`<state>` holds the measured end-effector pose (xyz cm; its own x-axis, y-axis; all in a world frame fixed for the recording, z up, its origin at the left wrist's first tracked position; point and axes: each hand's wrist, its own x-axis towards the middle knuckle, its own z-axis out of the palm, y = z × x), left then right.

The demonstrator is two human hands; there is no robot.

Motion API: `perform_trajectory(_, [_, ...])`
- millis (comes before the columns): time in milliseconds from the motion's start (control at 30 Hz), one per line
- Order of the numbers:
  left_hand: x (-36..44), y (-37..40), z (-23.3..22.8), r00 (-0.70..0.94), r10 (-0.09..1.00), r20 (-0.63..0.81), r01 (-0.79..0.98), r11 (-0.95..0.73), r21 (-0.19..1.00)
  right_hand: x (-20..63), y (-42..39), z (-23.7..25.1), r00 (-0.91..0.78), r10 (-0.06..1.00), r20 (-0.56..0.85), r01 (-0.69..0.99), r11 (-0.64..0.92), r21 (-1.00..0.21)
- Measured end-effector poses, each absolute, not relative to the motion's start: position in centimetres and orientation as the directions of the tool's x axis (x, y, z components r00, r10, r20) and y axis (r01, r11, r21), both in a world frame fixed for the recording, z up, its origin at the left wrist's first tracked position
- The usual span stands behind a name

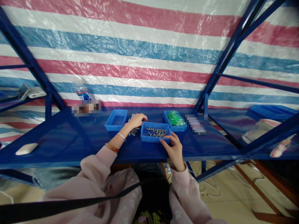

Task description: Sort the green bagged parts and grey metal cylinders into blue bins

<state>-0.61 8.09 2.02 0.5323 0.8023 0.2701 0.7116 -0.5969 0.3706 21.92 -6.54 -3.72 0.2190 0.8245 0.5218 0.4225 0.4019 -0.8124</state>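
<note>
So the person sat at a blue metal shelf [70, 137] with everything packed into easy reach. The left hand [137, 120] was stretched forward, palm down, fingers curled over a loose heap of small grey metal parts [132, 130] lying bare on the shelf. It looked like it was gathering or pinching some up, but I honestly couldn't tell whether anything was actually gripped, since the fingers hid it.

The right hand [174, 148] sat closer to the body, fingers spread and touching the near right corner of the middle blue tray [146, 138], which read to me as steadying it so it wouldn't slide. Nothing clamped in that hand, just fingertips on the rim. More of the same grey parts [157, 132] lay inside that tray, just ahead of the right hand's fingers and just right of the left hand.

An empty blue tray [116, 120] stood just left of the left hand, and a tray of green pieces [175, 119] sat beyond the right hand, a bit to its right. My guess is one bin per kind of part.

Further left of the left hand stood a water bottle [82, 92], and well off to that side lay a white mouse-shaped thing [26, 148].
</note>
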Motion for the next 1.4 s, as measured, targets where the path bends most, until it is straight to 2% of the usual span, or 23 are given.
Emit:
perform_trajectory(167, [-0.8,8.8,2.2,0.451,0.82,0.351,0.668,-0.571,0.477,21.9,-6.5,-3.6,0.224,0.827,0.516,0.417,0.397,-0.818])
perform_trajectory(333, [-1.1,8.4,3.7,0.378,0.838,0.395,0.433,-0.537,0.724,21.8,-6.6,-3.5,0.23,0.833,0.503,0.412,0.385,-0.826])
perform_trajectory(400, [-1.0,7.9,4.2,0.458,0.822,0.338,0.327,-0.509,0.796,21.8,-6.7,-3.4,0.229,0.836,0.499,0.414,0.38,-0.827])
perform_trajectory(500, [-0.8,7.3,4.7,0.636,0.743,0.209,0.22,-0.434,0.874,21.8,-6.6,-3.4,0.228,0.835,0.501,0.408,0.385,-0.828])
perform_trajectory(633, [-0.6,6.9,4.9,0.732,0.666,0.141,0.214,-0.422,0.881,21.8,-6.5,-3.4,0.228,0.83,0.509,0.413,0.391,-0.823])
perform_trajectory(900, [-0.8,6.9,5.3,0.776,0.623,0.098,0.243,-0.439,0.865,21.9,-6.5,-3.6,0.223,0.825,0.52,0.416,0.402,-0.816])
perform_trajectory(1067, [-0.9,7.0,5.1,0.814,0.58,0.029,0.249,-0.393,0.885,21.9,-6.6,-3.5,0.212,0.825,0.523,0.421,0.406,-0.811])
perform_trajectory(1267, [-1.0,7.0,5.2,0.812,0.584,-0.003,0.259,-0.356,0.898,21.9,-6.5,-3.5,0.213,0.827,0.52,0.414,0.406,-0.815])
perform_trajectory(1400, [-0.9,6.8,5.3,0.768,0.64,0.027,0.244,-0.33,0.912,21.9,-6.5,-3.6,0.217,0.827,0.519,0.406,0.407,-0.818])
